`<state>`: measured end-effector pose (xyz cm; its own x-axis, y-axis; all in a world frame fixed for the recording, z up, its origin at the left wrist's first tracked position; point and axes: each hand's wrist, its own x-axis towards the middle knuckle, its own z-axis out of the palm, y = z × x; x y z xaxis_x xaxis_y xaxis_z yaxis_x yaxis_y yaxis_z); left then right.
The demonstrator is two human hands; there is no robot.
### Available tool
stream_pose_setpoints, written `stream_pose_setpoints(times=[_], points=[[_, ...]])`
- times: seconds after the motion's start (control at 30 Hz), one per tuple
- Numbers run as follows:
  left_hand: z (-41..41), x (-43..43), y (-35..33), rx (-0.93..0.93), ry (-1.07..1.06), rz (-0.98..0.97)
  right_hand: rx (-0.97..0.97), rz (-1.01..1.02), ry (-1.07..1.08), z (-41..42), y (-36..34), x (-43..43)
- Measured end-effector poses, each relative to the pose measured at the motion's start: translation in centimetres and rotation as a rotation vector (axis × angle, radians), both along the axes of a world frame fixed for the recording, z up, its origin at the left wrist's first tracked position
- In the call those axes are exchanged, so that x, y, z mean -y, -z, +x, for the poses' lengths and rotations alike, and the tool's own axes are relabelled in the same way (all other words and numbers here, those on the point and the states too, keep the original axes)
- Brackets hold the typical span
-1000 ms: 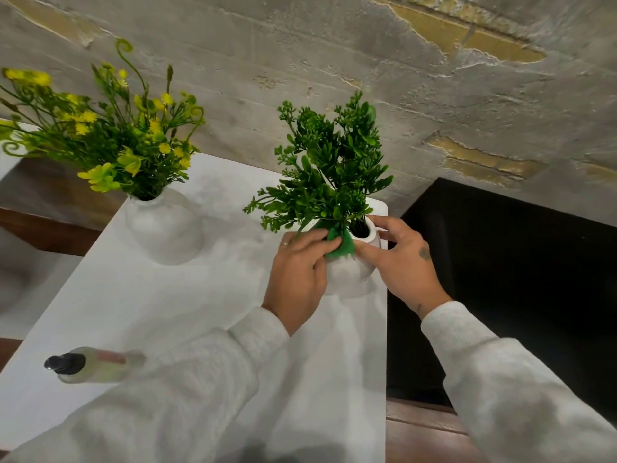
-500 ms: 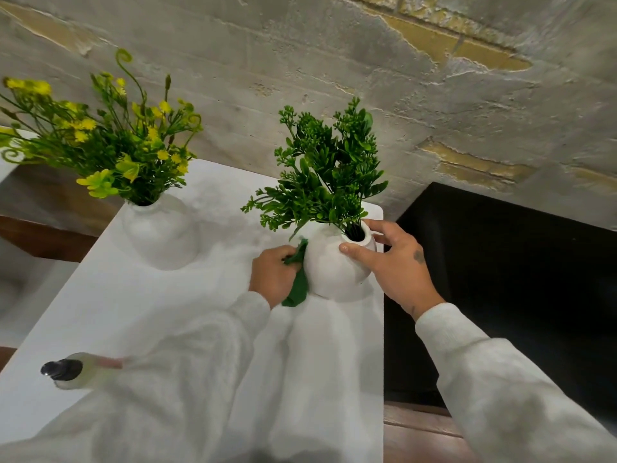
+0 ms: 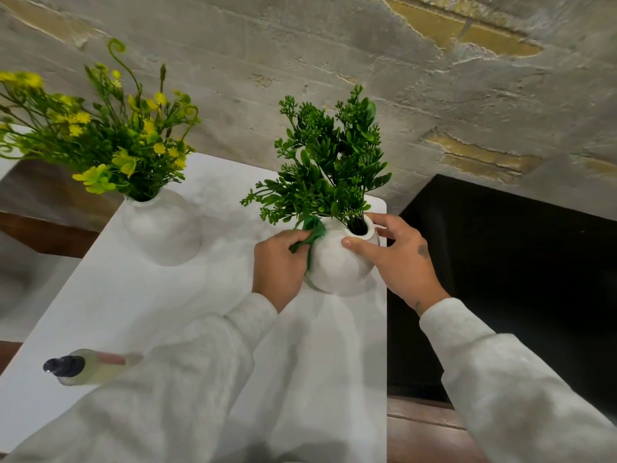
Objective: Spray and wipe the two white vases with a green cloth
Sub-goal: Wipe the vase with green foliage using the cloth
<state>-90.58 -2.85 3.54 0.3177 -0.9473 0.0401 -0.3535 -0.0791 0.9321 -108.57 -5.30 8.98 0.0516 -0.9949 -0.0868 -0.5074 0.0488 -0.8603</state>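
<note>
Across the rear of the scene runs a rough grey plastered wall (image 3: 300,61) with patches of yellow brick exposed. Below it lies the white worktop (image 3: 133,312), bordered along its right edge by a black panel (image 3: 517,279). Two white vases stand upright on the worktop, well apart. The yellow-flower vase (image 3: 162,228) occupies the far left area and is touched by neither hand. The green-foliage vase (image 3: 334,265) stands at the far right corner, close to the worktop edge, between the two hands. The right hand (image 3: 400,259) grasps this vase at its neck: the thumb lies on the near shoulder just below the rim, and the fingers curl round the far side. The left hand (image 3: 277,265) is clenched round the green cloth (image 3: 312,230) and presses it against the upper left side of the same vase, just under the lowest leaves. A spray bottle (image 3: 90,365) with pale liquid and a black cap (image 3: 63,365) stands near the left front edge of the worktop, beside the left sleeve and clear of both hands. The green cloth is bunched, and only a small fold shows between fingers and vase.
</note>
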Motion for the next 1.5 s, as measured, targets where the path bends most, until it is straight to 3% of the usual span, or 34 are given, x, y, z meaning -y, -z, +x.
stream_pose_setpoints(times=[0.1,0.4,0.5,0.67,0.87,1.03,1.1,1.17,1.23,1.33,1.5], points=[[-0.1,-1.4,-0.2,-0.018,0.016,-0.031,0.002,0.005,0.001,0.1,-0.1,0.0],[1.5,-5.3,-0.5,-0.089,0.159,0.165,0.013,0.031,0.051,-0.4,0.1,-2.0],[1.1,-6.8,-1.2,-0.122,0.176,0.191,0.107,-0.111,0.212,-1.0,1.7,-6.3],[-0.4,-8.0,-2.2,-0.153,0.214,0.278,0.242,0.087,0.117,-1.0,4.6,-12.7],[-3.2,-7.7,-4.2,-0.224,0.407,0.304,0.526,0.073,0.192,0.3,4.9,-14.1],[-3.7,-7.0,-5.6,-0.384,0.515,0.331,0.553,0.0,0.282,-0.9,4.6,-13.3],[-3.0,-6.2,-5.4,-0.327,0.381,0.277,0.527,0.0,0.323,-1.4,4.9,-12.9],[-1.9,-4.8,-4.7,-0.189,0.171,0.206,0.531,-0.008,0.381,-2.0,5.1,-12.3],[-0.8,-3.1,-4.5,-0.03,0.1,0.171,0.523,-0.035,0.419,-2.7,4.7,-11.5],[-0.2,-0.4,-4.5,0.159,0.221,0.235,0.484,-0.102,0.404,-3.1,3.3,-9.5],[-1.5,1.7,-5.6,0.048,0.377,0.258,0.284,-0.31,0.247,-1.4,3.0,-6.0]])
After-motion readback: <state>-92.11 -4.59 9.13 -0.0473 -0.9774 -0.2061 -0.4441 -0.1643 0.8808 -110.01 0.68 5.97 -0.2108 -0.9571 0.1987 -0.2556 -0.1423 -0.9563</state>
